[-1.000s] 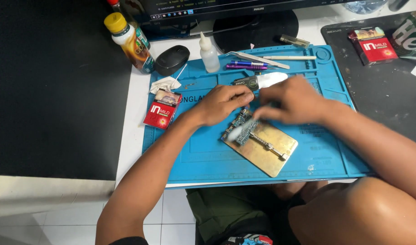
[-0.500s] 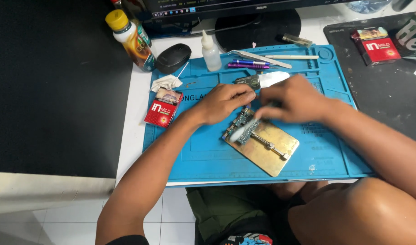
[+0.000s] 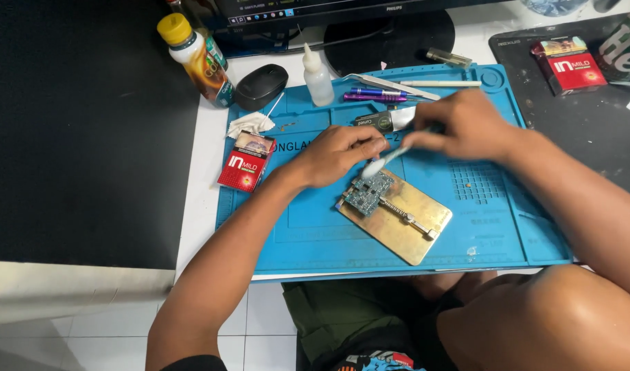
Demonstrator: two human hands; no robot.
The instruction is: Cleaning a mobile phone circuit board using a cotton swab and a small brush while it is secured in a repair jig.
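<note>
Going left to right across our table: there's a yellow-capped bottle at the far back corner, a black mouse next to it, then a crumpled tissue and a red carton sitting on the left edge of the blue work mat. A small white dropper bottle stands at the back of the mat, with purple tools lying just beside it.

Then our left hand, fingers curled and resting right at the upper-left of the small circuit board. It looks like it's just steadying things; we can't tell if the fingers actually pinch anything. The board is clamped at the left end of the gold metal holder, roughly mid-mat.

Our right hand comes in from the right, fingers closed around the handle of a white-headed brush, whose tip is touching or just above the top edge of the board. So the board lies just below and between both sets of fingers.

Seems like we're in the scrubbing/cleaning step on the board. Next move probably calls for short light strokes while the left keeps the holder from sliding.

Far right: another red carton on a dark mat.
</note>
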